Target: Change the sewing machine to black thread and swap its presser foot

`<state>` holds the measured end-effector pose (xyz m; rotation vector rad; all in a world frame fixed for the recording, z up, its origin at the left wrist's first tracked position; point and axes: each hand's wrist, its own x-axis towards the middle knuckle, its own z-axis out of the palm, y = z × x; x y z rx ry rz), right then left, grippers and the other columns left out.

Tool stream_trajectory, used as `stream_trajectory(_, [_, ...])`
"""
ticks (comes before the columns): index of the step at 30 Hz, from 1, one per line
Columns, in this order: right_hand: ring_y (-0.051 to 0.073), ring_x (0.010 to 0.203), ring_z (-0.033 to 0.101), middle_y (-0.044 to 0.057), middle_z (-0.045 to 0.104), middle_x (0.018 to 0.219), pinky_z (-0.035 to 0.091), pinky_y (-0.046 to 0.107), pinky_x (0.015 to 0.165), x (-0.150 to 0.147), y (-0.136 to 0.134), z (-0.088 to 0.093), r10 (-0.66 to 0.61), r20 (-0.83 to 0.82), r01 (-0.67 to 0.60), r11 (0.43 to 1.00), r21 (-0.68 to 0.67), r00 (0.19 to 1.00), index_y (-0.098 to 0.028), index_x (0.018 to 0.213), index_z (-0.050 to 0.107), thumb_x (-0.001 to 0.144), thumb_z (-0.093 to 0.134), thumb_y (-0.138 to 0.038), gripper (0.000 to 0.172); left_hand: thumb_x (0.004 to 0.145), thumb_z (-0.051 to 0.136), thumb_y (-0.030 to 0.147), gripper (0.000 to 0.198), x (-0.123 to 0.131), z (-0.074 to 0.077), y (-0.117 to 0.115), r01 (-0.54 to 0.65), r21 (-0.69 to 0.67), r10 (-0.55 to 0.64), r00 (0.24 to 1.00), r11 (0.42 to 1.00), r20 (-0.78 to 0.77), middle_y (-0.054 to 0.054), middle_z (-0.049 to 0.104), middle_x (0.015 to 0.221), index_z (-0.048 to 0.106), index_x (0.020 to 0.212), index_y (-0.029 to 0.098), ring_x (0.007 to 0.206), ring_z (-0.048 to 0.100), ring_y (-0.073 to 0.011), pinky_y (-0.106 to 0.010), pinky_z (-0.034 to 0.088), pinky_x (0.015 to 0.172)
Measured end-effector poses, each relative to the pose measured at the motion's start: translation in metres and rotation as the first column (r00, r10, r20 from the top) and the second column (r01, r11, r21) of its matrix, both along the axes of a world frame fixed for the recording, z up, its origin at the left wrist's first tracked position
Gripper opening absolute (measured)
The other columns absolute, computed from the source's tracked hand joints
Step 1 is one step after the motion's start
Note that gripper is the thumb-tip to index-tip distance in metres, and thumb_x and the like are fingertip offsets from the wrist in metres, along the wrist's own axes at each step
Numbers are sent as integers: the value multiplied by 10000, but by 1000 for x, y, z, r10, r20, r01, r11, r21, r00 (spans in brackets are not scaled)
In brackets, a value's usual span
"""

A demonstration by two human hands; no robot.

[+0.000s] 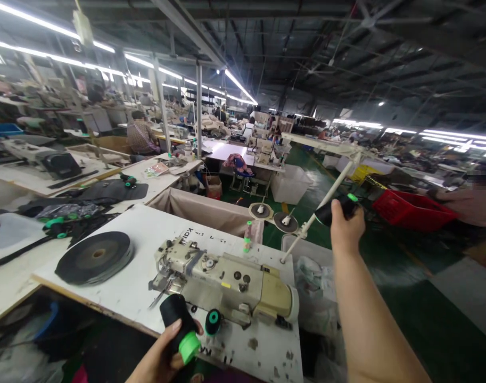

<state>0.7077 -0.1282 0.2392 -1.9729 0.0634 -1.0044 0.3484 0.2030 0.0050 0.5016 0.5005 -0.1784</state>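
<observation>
My left hand (171, 348) is closed around a black thread spool (175, 315) with a bright green base, held in front of the sewing machine (235, 282). Out to the right, my right hand (346, 226) grips another black thread spool (326, 214) with a green end, beside the slanted pole of the thread stand (330, 191). A third black spool (213, 321) with a green core rests on the white table near the machine. Two round spool holders (286, 221) with upright pins sit on the stand to the left of my right hand.
A large roll of dark tape (95, 257) lies on the white table (141, 223). A mostly bare green bobbin (247, 237) stands behind the machine. Beyond the table is a cloth-lined bin (211, 210). A red crate (412, 210) and people are farther off.
</observation>
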Motion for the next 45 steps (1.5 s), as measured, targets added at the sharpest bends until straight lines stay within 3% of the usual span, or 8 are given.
stream_trajectory(3, [310, 866, 704, 110, 733, 891, 571, 431, 785, -65, -9, -31, 275, -241, -215, 945, 246, 931, -155, 995, 680, 739, 732, -617, 530, 794, 794, 575, 527, 11, 13, -7, -148, -169, 137, 988, 974, -76, 86, 357, 548, 705, 969, 86, 424, 280, -30, -155, 213, 401])
stream_trajectory(8, [264, 667, 704, 95, 728, 803, 589, 393, 614, -174, 4, -125, 762, -520, -316, 639, 701, 386, -154, 951, 664, 735, 781, -607, 515, 989, 525, 541, 473, 29, 34, -10, -294, -288, 278, 956, 911, -99, 100, 284, 578, 664, 999, 89, 391, 297, -45, -174, 236, 365])
stream_trajectory(16, [302, 1191, 652, 116, 712, 1243, 488, 467, 1077, -250, -7, -262, 665, -678, -652, 669, 357, 312, -193, 1246, 636, 720, 818, -485, 629, 986, 495, 559, 486, 29, 41, -18, -319, -290, 317, 947, 902, -56, 100, 264, 597, 643, 1029, 98, 399, 341, -67, -204, 289, 347])
stream_trajectory(22, [263, 1287, 606, 58, 671, 1343, 431, 440, 1142, -261, -6, -325, 550, -746, -666, 720, 195, 375, -266, 1283, 608, 742, 739, -292, 558, 952, 563, 601, 478, 28, 37, -40, -90, -227, 18, 954, 970, -298, 111, 235, 566, 608, 829, 141, 375, 251, -37, -165, 179, 335])
stream_trajectory(30, [270, 1256, 606, 80, 626, 1358, 438, 425, 1111, -258, -23, -345, 426, -807, -623, 777, 94, 409, -264, 1296, 589, 683, 745, -163, 641, 906, 581, 655, 590, 36, 28, -71, 193, -15, -186, 917, 981, -353, 115, 273, 481, 671, 879, 73, 375, 158, -17, -162, 106, 362])
stream_trajectory(34, [212, 1017, 680, 89, 660, 1254, 499, 358, 966, -267, -44, -336, 335, -843, -580, 814, 35, 420, -227, 1326, 550, 755, 653, -156, 585, 882, 593, 688, 604, 34, 26, -73, 215, -58, -222, 914, 975, -338, 116, 276, 493, 671, 902, 90, 383, 148, -18, -160, 118, 366])
stream_trajectory(40, [228, 900, 658, 88, 705, 956, 468, 308, 813, -272, -67, -313, 296, -873, -600, 800, 5, 388, -194, 931, 676, 842, 618, -290, 143, 906, 553, 697, 611, 32, 25, -75, 210, -126, -241, 910, 970, -339, 131, 209, 497, 653, 838, 98, 377, 143, -14, -152, 97, 366])
stream_trajectory(45, [204, 795, 628, 42, 684, 823, 447, 288, 739, -267, -63, -297, 336, -865, -634, 773, 28, 371, -206, 837, 689, 903, 554, -386, 235, 890, 614, 659, 546, 34, 24, -78, 187, -159, -228, 925, 969, -305, 127, 226, 504, 620, 798, 121, 372, 172, -17, -147, 110, 359])
